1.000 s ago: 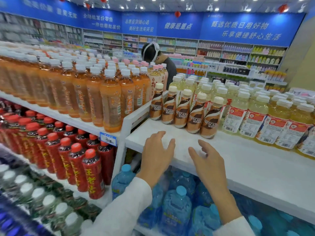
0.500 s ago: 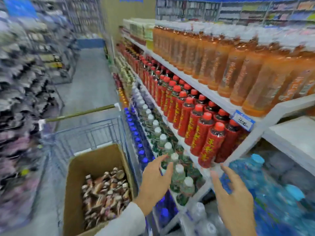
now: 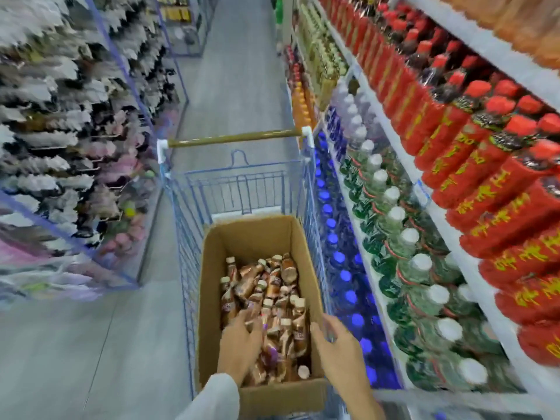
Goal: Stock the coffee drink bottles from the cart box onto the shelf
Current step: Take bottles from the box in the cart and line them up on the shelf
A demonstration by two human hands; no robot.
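Coffee drink bottles (image 3: 272, 286) lie jumbled in the cardboard box (image 3: 251, 237) in the cart (image 3: 239, 189). Left hand (image 3: 239, 344) reaches among them, fingers spread, gripping nothing; right hand (image 3: 338, 344) hovers open at the rim. Probably light, slick plastic: grip mid-body.

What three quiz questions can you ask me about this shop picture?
1. True or false: the cardboard box sits inside the blue cart.
2. Which one reaches onto the coffee drink bottles in the box? A: left, B: right, C: neither.
3. Fill the gap: the shelf bottles with yellow writing are ___.

Key
1. True.
2. A. The left hand is spread over the bottles, while the right hand is at the box's right wall.
3. Red.
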